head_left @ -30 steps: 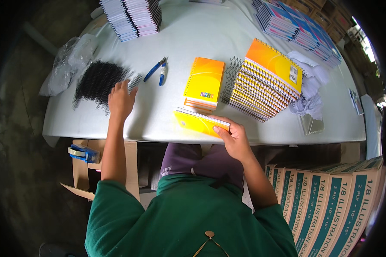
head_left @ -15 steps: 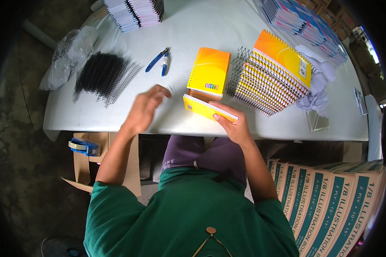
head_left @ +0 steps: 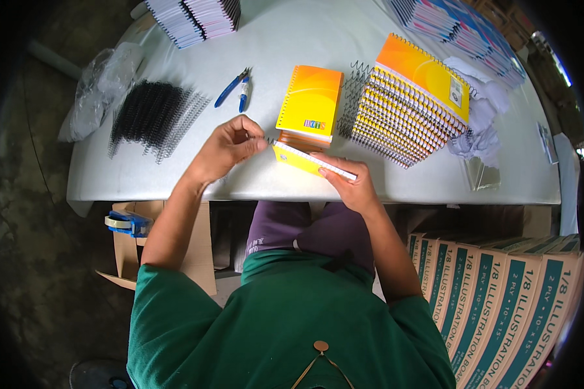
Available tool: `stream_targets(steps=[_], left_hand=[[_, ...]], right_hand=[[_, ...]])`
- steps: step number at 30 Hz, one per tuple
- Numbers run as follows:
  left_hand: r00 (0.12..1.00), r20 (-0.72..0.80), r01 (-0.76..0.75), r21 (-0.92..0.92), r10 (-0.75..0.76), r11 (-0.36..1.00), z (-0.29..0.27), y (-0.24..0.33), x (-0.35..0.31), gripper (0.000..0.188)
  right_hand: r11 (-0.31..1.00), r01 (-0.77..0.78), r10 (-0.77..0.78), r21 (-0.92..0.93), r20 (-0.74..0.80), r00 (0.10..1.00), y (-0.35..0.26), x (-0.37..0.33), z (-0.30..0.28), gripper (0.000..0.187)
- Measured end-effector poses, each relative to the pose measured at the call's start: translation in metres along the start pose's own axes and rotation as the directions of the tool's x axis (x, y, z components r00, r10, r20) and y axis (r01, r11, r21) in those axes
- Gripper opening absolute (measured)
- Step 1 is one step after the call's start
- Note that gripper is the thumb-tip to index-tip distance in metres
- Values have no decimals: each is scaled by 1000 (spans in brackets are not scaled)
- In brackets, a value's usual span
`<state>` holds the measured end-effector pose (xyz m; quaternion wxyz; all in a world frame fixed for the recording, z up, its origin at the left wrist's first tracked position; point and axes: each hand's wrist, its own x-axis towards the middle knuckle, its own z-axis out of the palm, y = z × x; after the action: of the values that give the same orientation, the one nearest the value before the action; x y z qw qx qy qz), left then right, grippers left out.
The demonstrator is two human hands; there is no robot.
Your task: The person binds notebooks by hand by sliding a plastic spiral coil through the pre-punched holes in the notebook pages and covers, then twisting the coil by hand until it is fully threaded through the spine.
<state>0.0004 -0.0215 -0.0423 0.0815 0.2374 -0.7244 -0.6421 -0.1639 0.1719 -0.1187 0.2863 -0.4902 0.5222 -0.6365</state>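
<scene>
My right hand (head_left: 352, 180) grips a yellow notebook (head_left: 297, 162) near the table's front edge, its punched white edge turned upward. The fingers of my left hand (head_left: 230, 148) are pinched at the notebook's left corner around a thin spiral coil (head_left: 270, 141); only a short bit of it shows. Just beyond lies a pile of orange-and-yellow notebooks (head_left: 311, 97) with punched left edges. To its right rises a stack of coil-bound notebooks (head_left: 409, 107). Loose black spiral coils (head_left: 152, 115) lie in a heap to the left.
Blue-handled cutters (head_left: 230, 89) and a second blue tool (head_left: 244, 96) lie past my left hand. Further off are bound-book stacks (head_left: 198, 19), a clear plastic bag (head_left: 100, 91) and crumpled white paper (head_left: 483, 117). Below the table are a tape dispenser (head_left: 128, 223) and cartons (head_left: 499, 292).
My left hand has moved right to the notebook's corner, bringing the spiral coil against its punched edge. My right hand keeps its hold, with the notebook tilted slightly more.
</scene>
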Motion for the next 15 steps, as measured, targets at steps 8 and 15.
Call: stream_targets(steps=[8, 15], left_hand=[[965, 248, -260, 874, 83, 410, 1, 43, -6, 49], [812, 95, -187, 977, 576, 103, 32, -20, -18, 84]], right_hand=[[995, -24, 24, -100, -8, 1000, -3, -3, 2, 32], [973, 91, -107, -212, -64, 992, -11, -11, 18, 33]])
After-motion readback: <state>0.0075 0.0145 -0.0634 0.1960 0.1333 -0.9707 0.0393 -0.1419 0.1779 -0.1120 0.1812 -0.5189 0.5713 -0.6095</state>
